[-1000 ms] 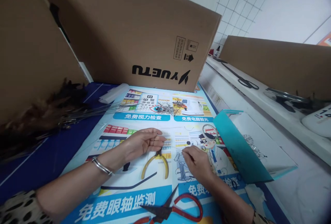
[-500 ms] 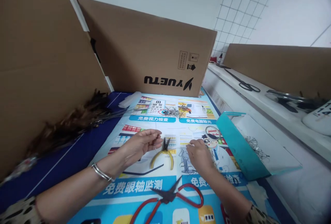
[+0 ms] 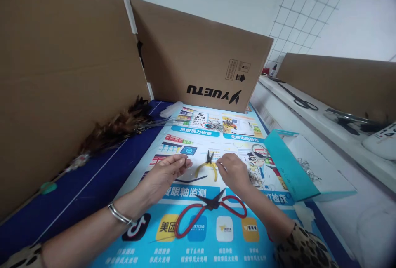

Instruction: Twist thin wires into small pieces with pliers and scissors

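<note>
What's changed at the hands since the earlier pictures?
Against the yellow-handled pliers, both hands have shifted to the person's left. The left hand, once over the pliers' tips, is now left of them; the right hand has come close beside the handles. The wire between the hands is too fine to make out now. The pliers, open red-handled scissors and turquoise box stayed put.

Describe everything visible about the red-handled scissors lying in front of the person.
The scissors have short, dark, metal-looking blades that taper to points and two large red loop handles, seemingly plastic-coated. They lie open on the printed sheet, blades spread in a V pointing away from the person, handles wide apart. The left loop reaches over the yellow and blue printed icons. Neither the left hand nor the right hand is on them.
</note>
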The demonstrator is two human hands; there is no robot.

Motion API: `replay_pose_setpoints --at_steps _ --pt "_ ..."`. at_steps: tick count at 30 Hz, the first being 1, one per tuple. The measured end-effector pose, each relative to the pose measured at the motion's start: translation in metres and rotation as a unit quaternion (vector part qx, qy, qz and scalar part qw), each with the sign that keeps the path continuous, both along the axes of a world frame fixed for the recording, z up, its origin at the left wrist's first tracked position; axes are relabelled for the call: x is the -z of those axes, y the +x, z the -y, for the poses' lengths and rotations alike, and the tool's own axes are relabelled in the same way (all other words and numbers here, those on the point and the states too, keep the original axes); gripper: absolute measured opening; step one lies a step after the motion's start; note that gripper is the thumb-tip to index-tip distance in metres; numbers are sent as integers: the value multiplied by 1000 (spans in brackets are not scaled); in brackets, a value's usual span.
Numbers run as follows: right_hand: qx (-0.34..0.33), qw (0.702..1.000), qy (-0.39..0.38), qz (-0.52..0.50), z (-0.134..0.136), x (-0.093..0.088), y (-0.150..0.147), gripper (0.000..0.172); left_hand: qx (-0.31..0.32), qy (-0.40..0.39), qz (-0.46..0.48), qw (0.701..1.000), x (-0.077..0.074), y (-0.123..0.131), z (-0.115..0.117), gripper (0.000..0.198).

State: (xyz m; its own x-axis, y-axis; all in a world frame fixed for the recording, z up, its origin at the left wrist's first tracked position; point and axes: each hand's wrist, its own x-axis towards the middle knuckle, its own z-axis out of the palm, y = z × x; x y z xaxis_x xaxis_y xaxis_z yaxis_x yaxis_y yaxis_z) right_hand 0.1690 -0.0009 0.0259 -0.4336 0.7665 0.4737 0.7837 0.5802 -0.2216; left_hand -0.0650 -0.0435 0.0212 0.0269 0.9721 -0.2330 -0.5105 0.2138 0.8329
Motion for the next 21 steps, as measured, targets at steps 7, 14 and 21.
replay_pose_setpoints --at_steps 7,14,21 --pt "-49 990 -128 19 20 -7 -46 24 -26 1 -11 1000 14 1 13 24" --pt "-82 986 -133 53 32 9 -70 28 -17 -1 -29 999 20 3 22 24" --pt "-110 988 -90 60 41 17 -64 29 -12 41 -109 993 24 3 25 24"
